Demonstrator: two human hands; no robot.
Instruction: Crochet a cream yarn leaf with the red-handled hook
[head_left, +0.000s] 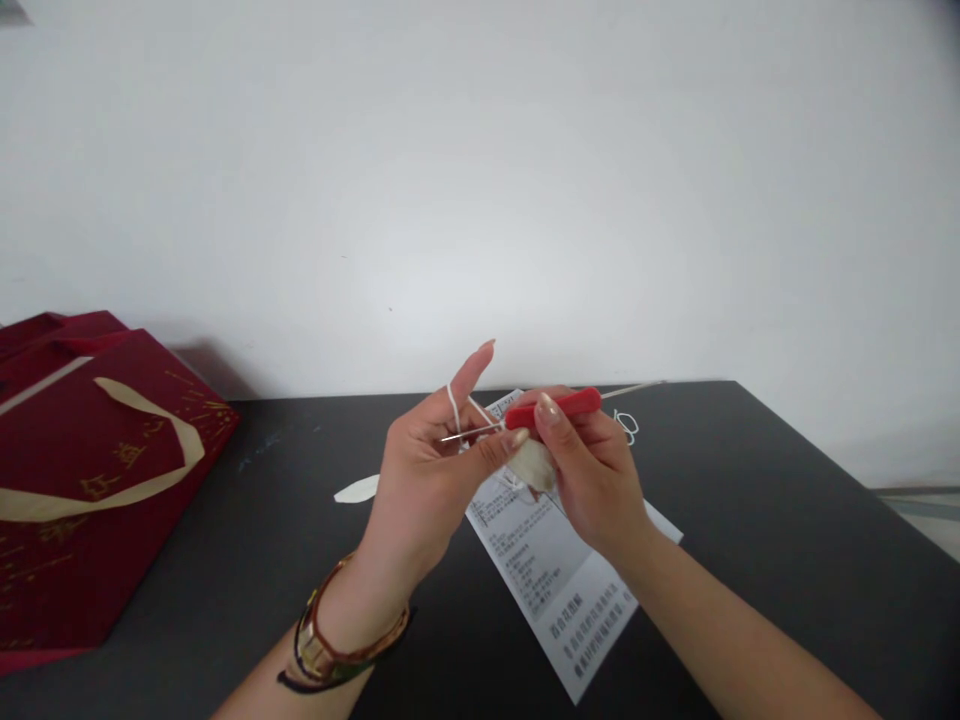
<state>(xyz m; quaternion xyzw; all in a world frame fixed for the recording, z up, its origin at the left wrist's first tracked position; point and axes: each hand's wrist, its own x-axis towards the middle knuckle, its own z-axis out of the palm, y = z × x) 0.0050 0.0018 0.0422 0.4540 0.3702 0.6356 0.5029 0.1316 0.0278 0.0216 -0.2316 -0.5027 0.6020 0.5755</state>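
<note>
My right hand (596,465) grips a crochet hook (555,407) by its red handle, the thin metal shaft pointing left. White yarn (454,405) loops round the raised index finger of my left hand (435,470) and runs to the hook. Between the two hands is a small off-white crocheted piece (534,465), pinched by my left thumb and fingers and partly hidden by my right hand. Below the hands lies a printed paper sheet (555,590) with text. A white leaf-shaped piece (357,490) rests on the table just left of my left hand.
A dark red gift bag (90,560) with a cream ribbon handle stands at the left of the black table (750,520). Behind my right hand lie a thin straight rod (634,389) and a loose loop of white yarn (628,427). A pale wall (480,180) rises behind the table.
</note>
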